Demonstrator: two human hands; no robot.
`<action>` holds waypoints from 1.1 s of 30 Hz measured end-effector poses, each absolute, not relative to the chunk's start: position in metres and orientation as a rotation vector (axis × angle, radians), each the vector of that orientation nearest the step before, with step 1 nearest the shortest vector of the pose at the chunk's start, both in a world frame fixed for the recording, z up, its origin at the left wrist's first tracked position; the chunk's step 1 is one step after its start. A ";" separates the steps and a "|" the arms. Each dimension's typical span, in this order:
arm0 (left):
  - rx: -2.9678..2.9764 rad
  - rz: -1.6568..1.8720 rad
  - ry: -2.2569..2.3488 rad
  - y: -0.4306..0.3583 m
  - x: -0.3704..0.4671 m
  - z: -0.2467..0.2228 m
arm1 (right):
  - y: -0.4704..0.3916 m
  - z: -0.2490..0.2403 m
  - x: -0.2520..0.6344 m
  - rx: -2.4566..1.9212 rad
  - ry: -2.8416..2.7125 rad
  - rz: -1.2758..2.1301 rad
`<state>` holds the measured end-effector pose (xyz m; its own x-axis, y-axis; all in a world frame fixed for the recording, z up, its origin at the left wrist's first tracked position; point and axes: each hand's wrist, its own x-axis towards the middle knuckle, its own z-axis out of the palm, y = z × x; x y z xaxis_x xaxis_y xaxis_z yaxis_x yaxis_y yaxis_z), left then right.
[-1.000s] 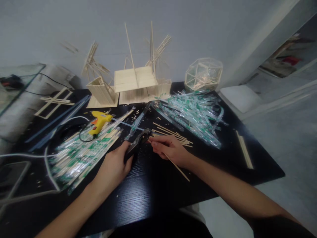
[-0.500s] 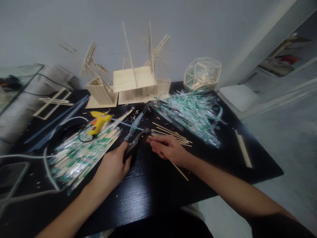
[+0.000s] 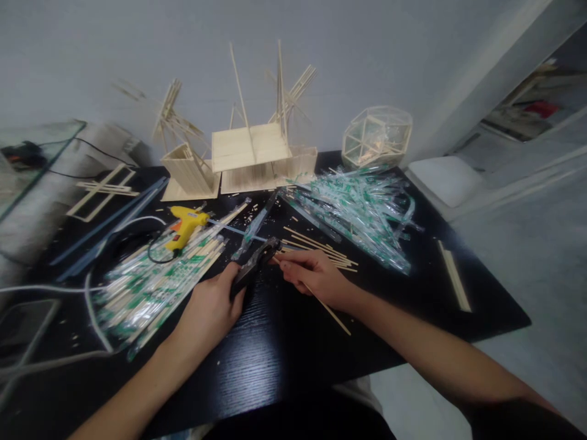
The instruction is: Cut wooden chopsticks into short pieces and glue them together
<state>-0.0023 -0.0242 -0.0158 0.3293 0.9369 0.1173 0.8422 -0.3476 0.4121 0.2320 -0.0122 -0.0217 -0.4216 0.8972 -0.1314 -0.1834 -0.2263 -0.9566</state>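
My left hand is wrapped round a dark cutting tool, whose head points up and to the right. A thin wooden stick is pinched in my right hand; its near end slants down to the right, and its far end meets the tool's head. Whether the jaws are closed on the stick I cannot tell. Just beyond my right hand, several loose sticks lie fanned out on the black table. A yellow glue gun rests on wrapped sticks to the left.
Wooden models stand along the wall, with a faceted frame at the right. Clear and green plastic wrappers are heaped in front of them. White cable curves on the left. Two sticks lie near the right edge.
The whole view has shifted slightly. Both hands keep the same hold on the tool and the stick, and nothing else has visibly moved.
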 end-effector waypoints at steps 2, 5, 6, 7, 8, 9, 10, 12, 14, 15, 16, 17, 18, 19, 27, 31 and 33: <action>2.317 0.502 1.600 -0.023 -0.001 -0.016 | -0.011 -0.023 0.233 -0.930 -1.241 1.755; 2.306 0.517 1.600 -0.021 0.000 -0.016 | -0.010 -0.026 0.233 -0.918 -1.286 1.727; 2.308 0.523 1.599 -0.020 0.001 -0.016 | -0.009 -0.026 0.234 -0.921 -1.301 1.708; 2.313 0.531 1.595 -0.020 0.001 -0.016 | -0.009 -0.026 0.234 -0.924 -1.312 1.690; 2.321 0.541 1.586 -0.020 0.001 -0.015 | -0.009 -0.025 0.234 -0.927 -1.320 1.679; 2.327 0.555 1.575 -0.019 0.001 -0.015 | -0.009 -0.024 0.234 -0.927 -1.325 1.673; 2.333 0.570 1.567 -0.019 0.001 -0.015 | -0.009 -0.023 0.234 -0.926 -1.328 1.674; 2.338 0.588 1.554 -0.020 0.000 -0.015 | -0.009 -0.021 0.234 -0.924 -1.326 1.684; 2.348 0.594 1.544 -0.020 -0.001 -0.016 | -0.009 -0.019 0.234 -0.920 -1.314 1.698; 2.357 0.596 1.540 -0.020 -0.001 -0.016 | -0.009 -0.019 0.234 -0.911 -1.305 1.707; 2.366 0.598 1.534 -0.021 -0.001 -0.016 | -0.010 -0.018 0.235 -0.896 -1.293 1.717; 2.376 0.602 1.528 -0.021 -0.002 -0.017 | -0.010 -0.018 0.235 -0.879 -1.282 1.729; 2.383 0.605 1.519 -0.021 -0.002 -0.017 | -0.010 -0.018 0.235 -0.862 -1.271 1.744; 2.388 0.609 1.510 -0.021 -0.002 -0.017 | -0.010 -0.017 0.236 -0.850 -1.259 1.758; 2.362 0.644 1.418 -0.020 -0.005 -0.017 | -0.010 -0.014 0.236 -0.849 -1.191 1.840; 2.390 0.684 1.386 -0.020 -0.005 -0.016 | -0.010 -0.017 0.237 -0.803 -1.151 1.908; 2.402 0.706 1.377 -0.020 -0.006 -0.017 | -0.010 -0.019 0.238 -0.786 -1.151 1.930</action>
